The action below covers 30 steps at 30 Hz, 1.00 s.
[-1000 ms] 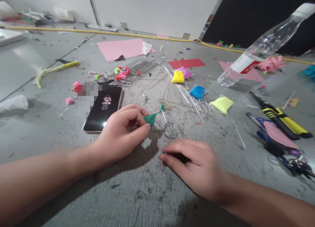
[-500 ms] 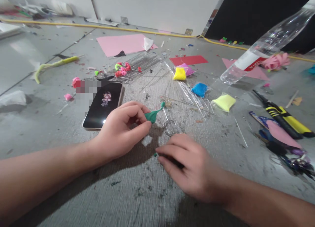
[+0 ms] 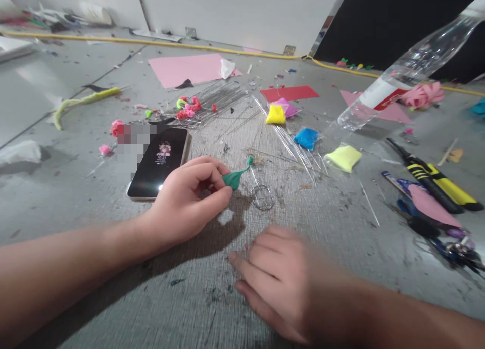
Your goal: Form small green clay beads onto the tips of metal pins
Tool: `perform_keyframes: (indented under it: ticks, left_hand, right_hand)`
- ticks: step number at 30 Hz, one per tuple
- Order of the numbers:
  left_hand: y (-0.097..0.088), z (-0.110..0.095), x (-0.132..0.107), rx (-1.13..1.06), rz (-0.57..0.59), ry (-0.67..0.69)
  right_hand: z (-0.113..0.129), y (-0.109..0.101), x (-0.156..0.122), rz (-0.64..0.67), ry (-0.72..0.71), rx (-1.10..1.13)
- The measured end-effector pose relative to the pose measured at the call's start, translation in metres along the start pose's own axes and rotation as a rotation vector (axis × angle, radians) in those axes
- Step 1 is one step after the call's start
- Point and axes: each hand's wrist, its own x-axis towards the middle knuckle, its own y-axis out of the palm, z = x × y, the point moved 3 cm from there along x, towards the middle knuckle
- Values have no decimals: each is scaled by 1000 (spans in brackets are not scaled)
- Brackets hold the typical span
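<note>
My left hand (image 3: 185,202) is closed in a pinch on a green teardrop-shaped clay piece (image 3: 235,178), held just above the grey floor. Its thin tip points up and to the right. A small coil of thin wire (image 3: 262,197) lies on the floor just right of the clay. My right hand (image 3: 273,283) is blurred and lies low on the floor nearer to me, with the fingers stretched out flat and pointing left. Nothing shows in it. A phone (image 3: 159,162) with its screen lit lies left of my left hand.
Small clay bags lie beyond the hands: yellow (image 3: 275,114), blue (image 3: 306,138) and pale green (image 3: 344,158), among several thin wires (image 3: 284,137). A clear plastic bottle (image 3: 401,76) leans at the right. Yellow-black tools (image 3: 435,182) and scissors lie at the right. A pink paper sheet (image 3: 189,68) lies at the back.
My right hand has slid back toward me over the floor, away from the wire coil, and its fingers have flattened. My left hand still holds the green clay in the same place.
</note>
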Motion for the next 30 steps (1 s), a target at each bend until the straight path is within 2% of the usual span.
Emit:
perform_keyframes:
  ticks: [7, 12, 17, 21, 27, 30]
  left_hand:
    - [-1, 1, -1, 9, -9, -1]
    - [-1, 2, -1, 14, -7, 5]
    - [-2, 0, -3, 73, -57, 48]
    - [-1, -2, -6, 107, -69, 90]
    - [2, 1, -9, -55, -104, 49]
    - [1, 0, -9, 49, -77, 62]
  right_hand:
    - [-10, -1, -1, -83, 106, -80]
    - [-6, 2, -1, -17, 32, -12]
    - [-13, 0, -4, -158, 175, -92]
    - [-18, -2, -4, -247, 246, -57]
    - [-18, 1, -3, -128, 214, -71]
    - [-14, 0, -3, -90, 132, -78]
